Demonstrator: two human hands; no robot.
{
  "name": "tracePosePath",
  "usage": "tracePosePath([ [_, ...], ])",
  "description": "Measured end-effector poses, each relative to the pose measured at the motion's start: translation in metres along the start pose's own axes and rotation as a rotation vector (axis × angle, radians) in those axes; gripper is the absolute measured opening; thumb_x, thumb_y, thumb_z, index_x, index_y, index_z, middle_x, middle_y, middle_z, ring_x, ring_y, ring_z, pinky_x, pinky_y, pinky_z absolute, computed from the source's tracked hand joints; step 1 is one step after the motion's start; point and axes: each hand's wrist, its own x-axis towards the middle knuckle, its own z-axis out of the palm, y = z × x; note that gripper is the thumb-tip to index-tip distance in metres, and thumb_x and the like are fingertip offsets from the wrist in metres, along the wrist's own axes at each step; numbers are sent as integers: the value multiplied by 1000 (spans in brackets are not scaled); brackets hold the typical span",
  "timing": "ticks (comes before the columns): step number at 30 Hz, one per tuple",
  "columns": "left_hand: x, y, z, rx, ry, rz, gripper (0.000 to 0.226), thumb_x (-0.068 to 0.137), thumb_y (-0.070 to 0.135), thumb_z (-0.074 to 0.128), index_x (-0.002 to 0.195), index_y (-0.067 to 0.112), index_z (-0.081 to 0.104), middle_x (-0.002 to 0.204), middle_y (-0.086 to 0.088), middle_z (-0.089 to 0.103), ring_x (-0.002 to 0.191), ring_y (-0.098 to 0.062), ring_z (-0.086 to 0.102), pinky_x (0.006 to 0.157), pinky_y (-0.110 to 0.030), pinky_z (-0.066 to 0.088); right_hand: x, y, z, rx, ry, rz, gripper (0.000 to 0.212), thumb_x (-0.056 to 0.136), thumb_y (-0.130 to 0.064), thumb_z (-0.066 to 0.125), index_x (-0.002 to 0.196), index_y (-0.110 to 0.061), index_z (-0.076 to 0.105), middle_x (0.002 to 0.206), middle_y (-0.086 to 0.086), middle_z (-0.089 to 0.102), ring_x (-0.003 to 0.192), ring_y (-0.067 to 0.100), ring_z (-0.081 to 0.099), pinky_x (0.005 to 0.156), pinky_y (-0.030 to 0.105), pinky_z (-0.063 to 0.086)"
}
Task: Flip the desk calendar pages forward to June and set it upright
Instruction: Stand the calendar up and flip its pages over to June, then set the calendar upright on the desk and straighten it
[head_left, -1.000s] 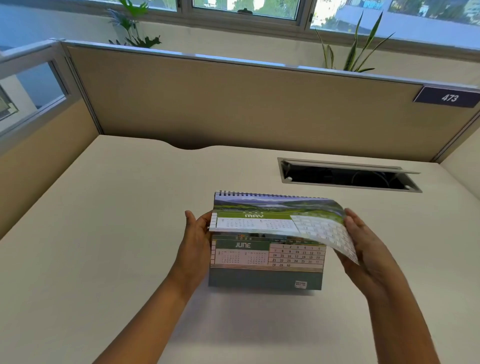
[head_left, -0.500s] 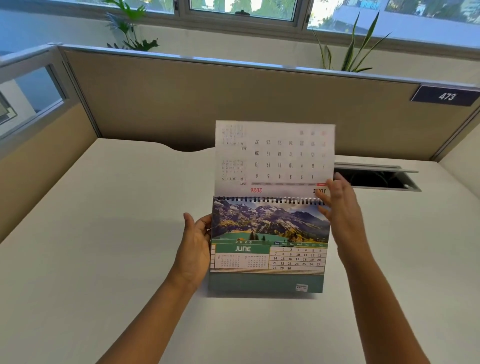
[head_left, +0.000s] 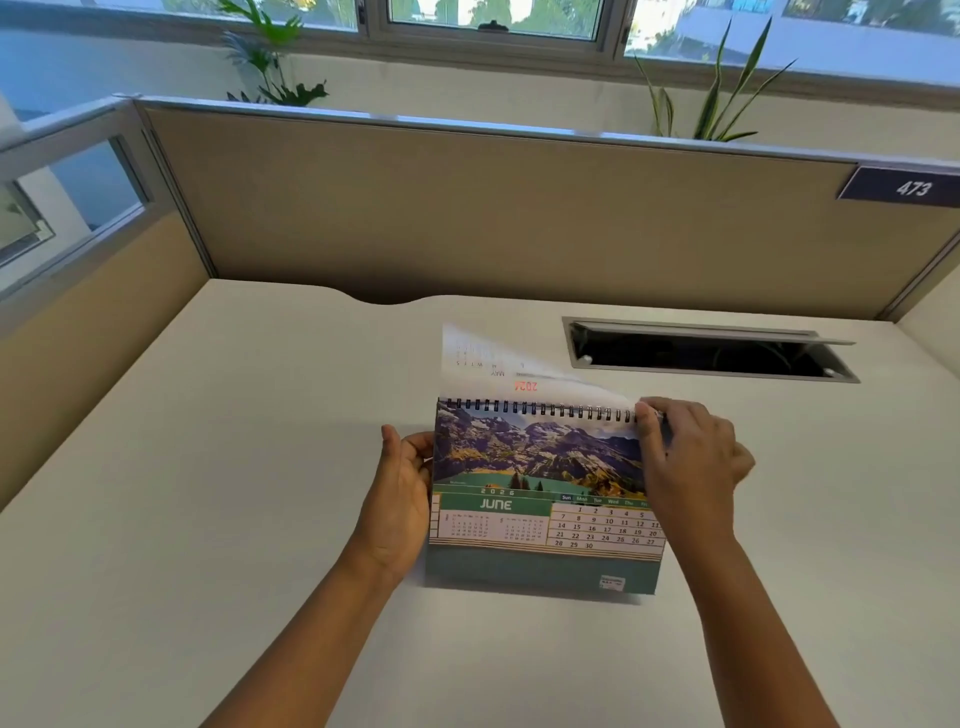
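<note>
A spiral-bound desk calendar (head_left: 540, 499) stands on the white desk (head_left: 208, 493) with its JUNE page facing me, a mountain photo above the date grid. The flipped May page (head_left: 488, 364) is falling back behind the spiral binding, blurred. My left hand (head_left: 400, 499) grips the calendar's left edge. My right hand (head_left: 691, 462) rests at the top right corner by the spiral, fingers curled over the binding, covering part of the date grid.
An open cable tray slot (head_left: 706, 353) is set into the desk behind the calendar to the right. Beige partition walls (head_left: 467, 208) enclose the desk at the back and left. A plate reading 473 (head_left: 904, 187) hangs at the right.
The May page went from lifted at the front, to upright over the binding, to dropping behind. My right hand followed it to the top right corner. The left hand stayed put.
</note>
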Motion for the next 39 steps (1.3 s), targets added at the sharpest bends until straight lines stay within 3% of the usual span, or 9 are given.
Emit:
tracePosePath([
  [4, 0, 0, 2, 19, 32, 5, 52, 89, 54, 20, 92, 14, 53, 70, 6, 75, 68, -10, 70, 55, -22, 56, 0, 2, -3, -25, -26, 3, 58, 83, -58, 22, 101, -20, 60, 110, 8, 62, 108, 25, 50, 100, 49, 25],
  [10, 4, 8, 14, 57, 297, 36, 43, 83, 55, 42, 65, 15, 44, 59, 2, 63, 56, -13, 65, 42, -21, 51, -6, 2, -6, 62, 18, 27, 34, 88, -44, 45, 110, -22, 60, 118, 12, 59, 110, 27, 51, 96, 51, 33],
  [16, 2, 15, 19, 162, 372, 89, 25, 84, 42, 54, 77, 19, 49, 79, -4, 62, 73, -18, 61, 47, -22, 54, -12, 0, -11, 301, -118, -21, 47, 84, -52, 30, 103, -16, 55, 103, 2, 48, 101, 20, 53, 77, 40, 53],
  [19, 0, 17, 20, 258, 389, 90, 30, 82, 45, 54, 74, 17, 48, 81, -7, 62, 75, -20, 59, 61, -32, 54, -14, 1, -11, 347, -92, -3, 50, 80, -55, 33, 106, -17, 54, 108, 3, 44, 103, 19, 50, 67, 25, 48],
  [22, 0, 18, 20, 296, 412, 94, 32, 79, 47, 56, 73, 17, 49, 85, -10, 62, 81, -23, 60, 70, -37, 54, -17, 8, -12, 371, 3, 179, 61, 75, -63, 44, 119, -21, 44, 108, 3, 45, 94, 17, 49, 58, 21, 43],
  [24, -1, 19, 19, 303, 420, 104, 32, 79, 47, 57, 72, 16, 50, 85, -11, 64, 81, -23, 60, 69, -34, 54, -16, 12, -13, 516, -60, 379, 71, 69, -67, 44, 121, -18, 37, 102, 6, 51, 79, 17, 54, 50, 19, 40],
  [29, -1, 22, 15, 365, 446, 124, 37, 80, 48, 56, 67, 13, 53, 81, -10, 65, 76, -23, 59, 73, -41, 52, -11, 18, -16, 653, -136, 473, 49, 82, -55, 46, 112, -16, 38, 104, 8, 53, 91, 27, 56, 69, 33, 50],
  [35, 8, 39, 23, 417, 453, 189, 32, 82, 40, 59, 64, 15, 47, 77, -6, 64, 68, -14, 57, 60, -26, 47, -2, 14, -28, 713, -80, 418, 50, 85, -48, 50, 120, -14, 42, 98, 8, 58, 94, 26, 58, 82, 41, 49],
  [39, 11, 42, 23, 403, 466, 152, 36, 84, 30, 60, 59, 12, 41, 67, -7, 59, 63, -15, 53, 61, -28, 43, 0, 8, -27, 756, -89, 373, 42, 86, -44, 52, 116, -16, 45, 99, 6, 58, 89, 21, 57, 64, 26, 48],
])
